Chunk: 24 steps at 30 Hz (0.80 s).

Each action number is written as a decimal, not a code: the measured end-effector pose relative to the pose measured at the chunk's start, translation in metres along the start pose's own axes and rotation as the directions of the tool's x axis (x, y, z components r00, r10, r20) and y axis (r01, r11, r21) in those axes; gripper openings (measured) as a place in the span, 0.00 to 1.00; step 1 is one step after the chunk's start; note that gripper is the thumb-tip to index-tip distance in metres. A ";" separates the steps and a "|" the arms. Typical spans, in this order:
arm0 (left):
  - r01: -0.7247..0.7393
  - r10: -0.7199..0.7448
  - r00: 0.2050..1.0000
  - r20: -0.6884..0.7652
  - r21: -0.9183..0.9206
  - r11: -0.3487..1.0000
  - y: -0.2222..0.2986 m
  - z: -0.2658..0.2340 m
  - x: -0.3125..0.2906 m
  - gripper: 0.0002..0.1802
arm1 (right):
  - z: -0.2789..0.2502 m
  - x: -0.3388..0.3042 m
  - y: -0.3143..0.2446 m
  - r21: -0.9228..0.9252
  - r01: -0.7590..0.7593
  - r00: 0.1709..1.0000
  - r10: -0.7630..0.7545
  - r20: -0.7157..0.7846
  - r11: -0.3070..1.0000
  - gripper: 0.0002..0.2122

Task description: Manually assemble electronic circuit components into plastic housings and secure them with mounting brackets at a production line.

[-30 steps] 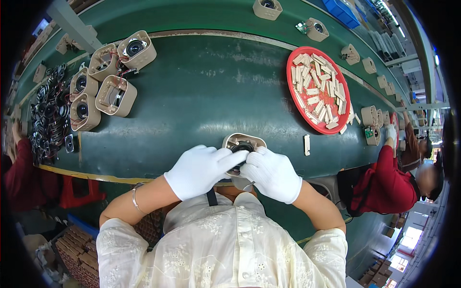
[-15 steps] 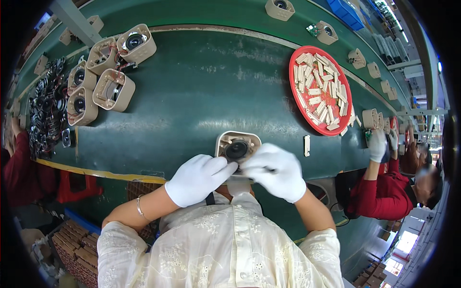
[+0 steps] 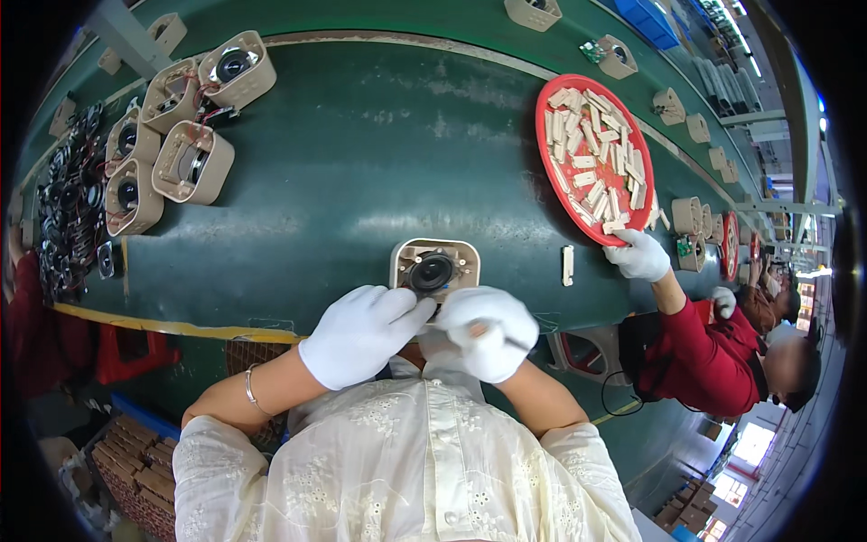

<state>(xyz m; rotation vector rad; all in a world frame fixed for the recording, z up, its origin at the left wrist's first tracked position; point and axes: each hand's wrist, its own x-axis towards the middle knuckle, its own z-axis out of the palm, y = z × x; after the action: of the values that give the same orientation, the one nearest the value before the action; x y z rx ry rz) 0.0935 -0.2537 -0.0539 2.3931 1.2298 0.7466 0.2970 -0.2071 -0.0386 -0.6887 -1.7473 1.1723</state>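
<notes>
A beige speaker housing stands at the table's near edge in front of me, its open side up. Inside it shows a round black speaker. My left hand, in a white glove, is closed with thumb and fingertips at the housing's near left edge, covering part of it. My right hand, also gloved, is curled at the near right corner and slightly blurred. Its fingers are bent inward; what they hold is hidden. Off to the right of the housing lies a single small cream plastic piece.
A red round tray of cream pieces stands right; a co-worker's gloved hand touches its rim. Several beige housings and a pile of black speakers sit left. More housings line the far belt.
My right hand has drawn down and left, closer to my body. The co-worker's hand has come to the red tray's near rim. The whole view has shifted slightly.
</notes>
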 end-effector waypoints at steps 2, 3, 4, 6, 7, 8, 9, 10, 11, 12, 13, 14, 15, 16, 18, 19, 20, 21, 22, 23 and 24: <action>-0.026 0.026 0.998 -0.051 0.014 1.000 0.001 0.001 -0.001 0.24 | 0.002 0.004 0.003 -0.007 0.102 0.995 -0.102 0.009 0.995 0.05; -0.050 0.053 0.995 -0.088 0.027 0.998 0.000 0.000 -0.003 0.24 | 0.005 0.006 0.005 0.011 0.104 0.994 -0.104 -0.017 0.994 0.05; -0.076 0.080 0.989 -0.125 0.039 0.996 -0.001 -0.001 -0.004 0.25 | 0.009 0.009 0.005 0.028 0.107 0.993 -0.106 -0.043 0.994 0.05; -0.066 0.065 0.994 -0.085 -0.001 0.998 -0.007 -0.003 -0.006 0.22 | 0.008 0.010 0.002 0.008 0.060 0.998 -0.060 -0.029 0.998 0.05; -0.037 0.037 0.997 -0.075 -0.008 0.999 -0.009 -0.001 -0.006 0.22 | 0.007 0.011 -0.001 0.001 0.036 0.999 -0.036 -0.020 0.999 0.05; -0.010 0.009 0.998 -0.063 -0.016 1.000 -0.010 0.001 -0.005 0.21 | 0.005 0.013 -0.007 0.014 -0.005 1.000 0.005 -0.006 1.000 0.06; 0.068 -0.068 0.998 0.004 -0.074 0.995 -0.007 -0.006 0.005 0.22 | 0.003 0.016 -0.014 0.025 -0.049 0.999 0.049 0.007 0.998 0.06; 0.081 -0.077 0.996 0.041 -0.102 0.991 -0.008 -0.010 0.011 0.23 | 0.001 0.017 -0.019 0.035 -0.093 0.996 0.092 0.020 0.995 0.07; 0.093 -0.083 0.993 0.078 -0.131 0.987 -0.010 -0.012 0.017 0.24 | -0.003 0.015 -0.021 0.019 -0.073 0.997 0.073 -0.010 0.997 0.08; 0.109 -0.091 0.989 0.117 -0.156 0.982 -0.013 -0.014 0.020 0.25 | -0.009 0.013 -0.025 -0.034 -0.079 0.995 0.076 -0.065 0.996 0.08; 0.093 -0.078 0.992 0.100 -0.158 0.983 -0.015 -0.013 0.019 0.27 | -0.017 0.009 -0.032 -0.087 -0.097 0.989 0.086 -0.117 0.991 0.08; 0.078 -0.064 0.993 0.095 -0.145 0.986 -0.017 -0.013 0.019 0.27 | -0.026 0.005 -0.037 -0.140 -0.118 0.981 0.093 -0.171 0.983 0.08; 0.066 -0.054 0.994 0.092 -0.134 0.989 -0.018 -0.013 0.017 0.27 | -0.037 -0.002 -0.041 -0.148 -0.339 0.920 0.294 -0.260 0.929 0.06; 0.051 -0.041 0.996 0.085 -0.119 0.992 -0.020 -0.014 0.016 0.27 | -0.048 0.005 -0.045 -0.270 -0.457 0.871 0.364 -0.330 0.848 0.06; 0.009 -0.006 1.000 0.021 -0.144 0.989 -0.023 -0.009 0.012 0.28 | -0.087 -0.015 -0.013 -0.485 -0.554 0.813 0.313 -0.491 0.676 0.06; -0.005 0.006 1.000 0.006 -0.139 0.990 -0.022 -0.008 0.012 0.29 | -0.108 -0.030 0.004 -0.512 -0.586 0.781 0.270 -0.563 0.629 0.07; -0.013 0.013 1.000 0.002 -0.141 0.990 -0.023 -0.004 0.014 0.29 | -0.126 -0.034 0.007 -0.508 -0.653 0.740 0.328 -0.587 0.562 0.07; -0.019 0.021 1.000 0.012 -0.129 0.992 -0.021 -0.004 0.017 0.29 | -0.135 -0.037 0.012 -0.539 -0.671 0.726 0.303 -0.617 0.510 0.08; -0.024 0.027 0.999 0.021 -0.115 0.993 -0.020 -0.005 0.019 0.29 | -0.141 -0.040 0.017 -0.565 -0.687 0.713 0.276 -0.644 0.456 0.08; -0.028 0.032 0.999 0.031 -0.101 0.995 -0.018 -0.007 0.020 0.29 | -0.146 -0.044 0.018 -0.561 -0.677 0.718 0.262 -0.645 0.476 0.09; -0.037 0.039 0.999 0.022 -0.076 0.996 -0.018 -0.009 0.021 0.29 | -0.143 -0.035 0.010 -0.557 -0.665 0.724 0.245 -0.645 0.498 0.09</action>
<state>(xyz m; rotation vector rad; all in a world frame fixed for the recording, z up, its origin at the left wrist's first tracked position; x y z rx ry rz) 0.0873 -0.2259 -0.0499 2.3635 1.1291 0.7600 0.4407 -0.1720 -0.0391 -1.9383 -1.5781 0.3965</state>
